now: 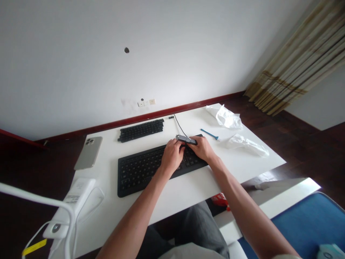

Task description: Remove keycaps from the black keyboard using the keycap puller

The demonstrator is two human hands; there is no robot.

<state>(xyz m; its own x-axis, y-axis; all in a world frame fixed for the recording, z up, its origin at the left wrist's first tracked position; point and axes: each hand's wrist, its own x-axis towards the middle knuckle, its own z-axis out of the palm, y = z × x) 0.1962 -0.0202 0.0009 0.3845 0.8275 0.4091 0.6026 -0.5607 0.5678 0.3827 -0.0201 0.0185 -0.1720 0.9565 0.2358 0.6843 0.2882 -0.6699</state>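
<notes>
Over the right part of a black keyboard (140,166), both hands meet around a slim silver-and-dark metal folding tool (185,139), which looks like a multi-tool. My left hand (173,154) is closed with its fingertips at the tool's left end. At the right end, my right hand (202,148) grips it between thumb and fingers. The keyboard's exposed round switches show on the left, without keycaps; my hands cover part of its right side. Black keycaps (141,130) stand grouped in rows behind it. A slender blue tool (209,134) lies to the right.
The white table (107,208) carries a phone (88,153) and a white power strip (78,196) at left. Crumpled clear plastic bags (228,117) lie at right. A black cable (179,125) runs behind the keyboard. A white lamp arm (40,198) crosses the lower left. A blue seat (309,223) stands at lower right.
</notes>
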